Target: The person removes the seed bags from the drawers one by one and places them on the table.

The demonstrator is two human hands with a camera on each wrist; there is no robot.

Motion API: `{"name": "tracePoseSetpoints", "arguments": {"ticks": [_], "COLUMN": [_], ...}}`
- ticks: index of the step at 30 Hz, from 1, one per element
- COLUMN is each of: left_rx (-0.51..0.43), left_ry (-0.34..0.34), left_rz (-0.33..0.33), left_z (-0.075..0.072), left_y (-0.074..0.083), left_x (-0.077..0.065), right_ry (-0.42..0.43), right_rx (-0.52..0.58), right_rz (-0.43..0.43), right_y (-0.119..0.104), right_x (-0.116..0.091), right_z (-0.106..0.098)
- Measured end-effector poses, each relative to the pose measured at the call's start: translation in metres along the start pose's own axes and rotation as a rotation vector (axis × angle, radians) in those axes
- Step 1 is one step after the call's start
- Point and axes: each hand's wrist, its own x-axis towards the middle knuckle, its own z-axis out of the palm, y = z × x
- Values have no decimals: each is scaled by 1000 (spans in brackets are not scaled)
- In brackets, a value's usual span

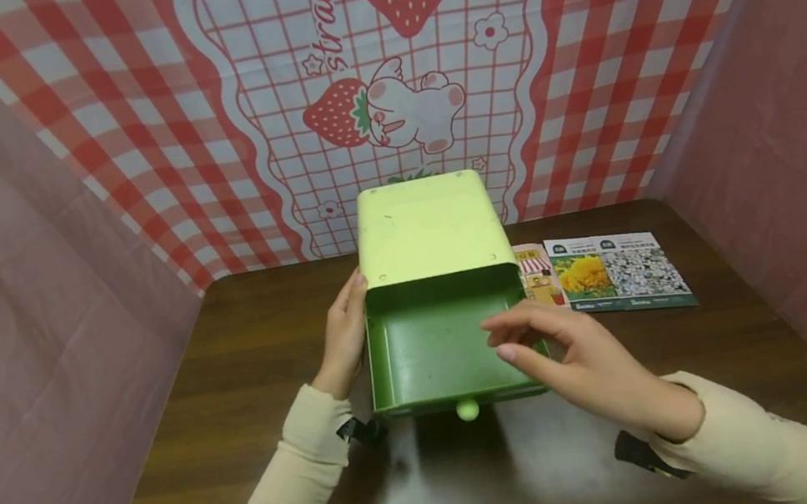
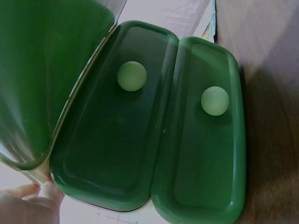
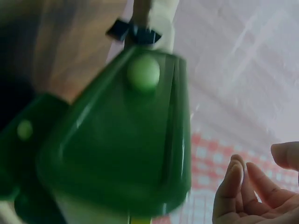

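Observation:
A pale yellow-green drawer cabinet (image 1: 431,227) stands on the table. Its green top drawer (image 1: 432,358) is pulled out towards me, its bare floor in sight and a round light-green knob (image 1: 467,410) on its front. Two lower drawers (image 2: 107,144) appear pushed in, in the left wrist view. My left hand (image 1: 344,335) rests against the cabinet's left side with fingers extended. Over the drawer's right edge hovers my right hand (image 1: 575,353), thumb and fingers apart, holding nothing. The right wrist view is blurred but shows this hand (image 3: 257,191) beside the drawer's front.
Right of the cabinet lie a yellow-flower packet (image 1: 583,274) and a white-flower packet (image 1: 643,266). A pink illustrated card (image 1: 538,273) is partly hidden by the cabinet. Behind the wooden table (image 1: 255,337) hangs a red checked strawberry cloth (image 1: 416,49); pink cloths flank both sides.

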Motion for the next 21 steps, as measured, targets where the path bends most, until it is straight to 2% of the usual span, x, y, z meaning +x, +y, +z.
{"name": "tracePoseSetpoints", "arguments": {"ticks": [7, 9, 11, 15, 21], "left_rx": [3, 2, -4, -2, 13], "left_ry": [-1, -1, -3, -3, -10], "left_rz": [0, 2, 2, 1, 6], "left_z": [0, 0, 0, -1, -2], "left_y": [-1, -1, -1, -1, -2], "left_x": [0, 0, 0, 0, -1], "right_ry": [-147, -192, -246, -336, -387], "right_rx": [107, 157, 218, 326, 381], "right_rz": [-97, -95, -63, 76, 182], "right_y": [-6, -5, -3, 2, 12], "right_x": [-12, -14, -16, -21, -27], "right_z": [20, 25, 29, 37, 50]}}
